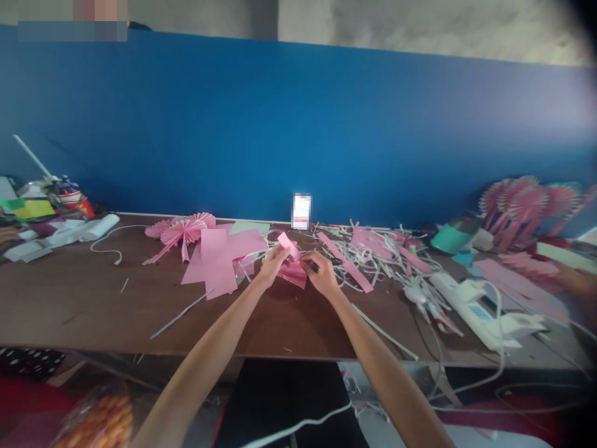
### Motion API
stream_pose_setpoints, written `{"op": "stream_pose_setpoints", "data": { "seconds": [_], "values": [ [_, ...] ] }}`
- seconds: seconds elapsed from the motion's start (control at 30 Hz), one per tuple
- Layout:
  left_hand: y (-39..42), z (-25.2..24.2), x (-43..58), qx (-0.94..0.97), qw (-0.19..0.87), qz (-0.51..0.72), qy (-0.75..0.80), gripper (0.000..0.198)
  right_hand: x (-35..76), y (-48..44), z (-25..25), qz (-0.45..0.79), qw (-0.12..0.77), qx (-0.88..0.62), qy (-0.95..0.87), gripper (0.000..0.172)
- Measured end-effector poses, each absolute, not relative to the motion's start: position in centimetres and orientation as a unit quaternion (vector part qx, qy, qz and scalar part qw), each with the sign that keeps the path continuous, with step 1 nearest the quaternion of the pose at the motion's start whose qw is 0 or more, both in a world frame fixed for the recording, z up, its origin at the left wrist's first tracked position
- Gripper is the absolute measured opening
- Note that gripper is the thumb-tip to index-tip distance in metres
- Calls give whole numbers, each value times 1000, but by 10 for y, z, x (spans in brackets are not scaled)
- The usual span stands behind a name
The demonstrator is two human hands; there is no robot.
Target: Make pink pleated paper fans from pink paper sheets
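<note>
Centrally, gripped folded pink paper (295, 274) between left hand (273, 261) and right hand (323, 278), fingers of both closed on its edges, one flap tilted upward. Hovered just above the table (93, 305), near its middle. Flanked by flat pink sheets (217, 261) just to the left, pink fans (184, 230) behind those, white power strip (471, 306) well apart at right.

Two hands (272, 264) (321, 278), one pleated paper (293, 274), one power strip (471, 309).
</note>
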State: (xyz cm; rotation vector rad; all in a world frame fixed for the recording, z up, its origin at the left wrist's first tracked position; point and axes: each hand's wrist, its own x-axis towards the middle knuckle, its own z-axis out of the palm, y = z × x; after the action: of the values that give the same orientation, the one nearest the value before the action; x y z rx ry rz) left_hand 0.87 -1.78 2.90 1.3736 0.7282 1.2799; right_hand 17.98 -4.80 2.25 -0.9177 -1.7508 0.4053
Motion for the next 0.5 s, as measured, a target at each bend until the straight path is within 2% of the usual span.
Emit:
{"op": "stream_pose_setpoints", "data": {
  "seconds": [0.17,0.5],
  "values": [
    [-21,33,9,629,530,506,261,44,185,-43,21,249,552,-382,-698,16],
    [-18,27,12,635,483,528,290,35,183,-39,17,314,525,-391,-688,21]
  ]
}}
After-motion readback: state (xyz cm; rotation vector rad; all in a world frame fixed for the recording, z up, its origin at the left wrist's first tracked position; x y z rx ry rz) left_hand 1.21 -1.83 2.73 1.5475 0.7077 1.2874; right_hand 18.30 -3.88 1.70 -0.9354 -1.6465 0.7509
